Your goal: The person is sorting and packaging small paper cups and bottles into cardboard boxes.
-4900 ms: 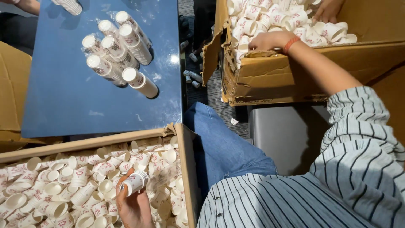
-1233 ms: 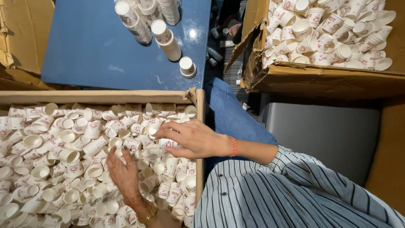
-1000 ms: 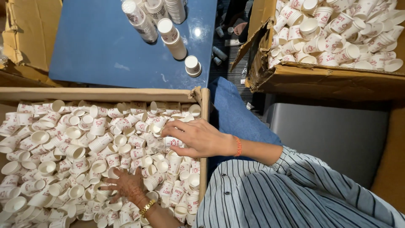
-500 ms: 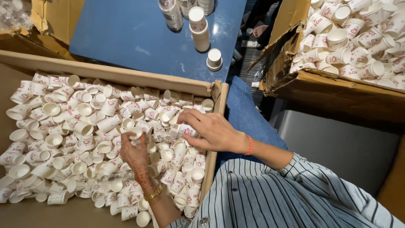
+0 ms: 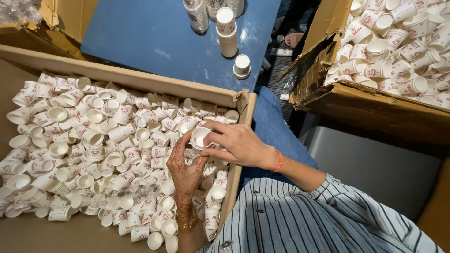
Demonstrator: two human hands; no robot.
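Both hands have drawn together since half a second ago, meeting over the right end of the near cardboard box (image 5: 140,82). Right hand (image 5: 239,145) pinches a small white paper cup (image 5: 200,138) by its rim, fingers (image 5: 220,139) narrowed on it; left hand (image 5: 185,168) (henna-patterned, bangle at the wrist) rises beneath, its fingers curled at the cup's base, grip there partly hidden. Cup held just above the loose cups (image 5: 93,140) in the box, mouth tilted up toward the camera, long axis running down and away to its base. Judged step: nesting picked cups into a stack. Next move would call for a straight, axis-aligned push. Finished stacks (image 5: 227,30) stand well apart on the blue worktop (image 5: 150,42)
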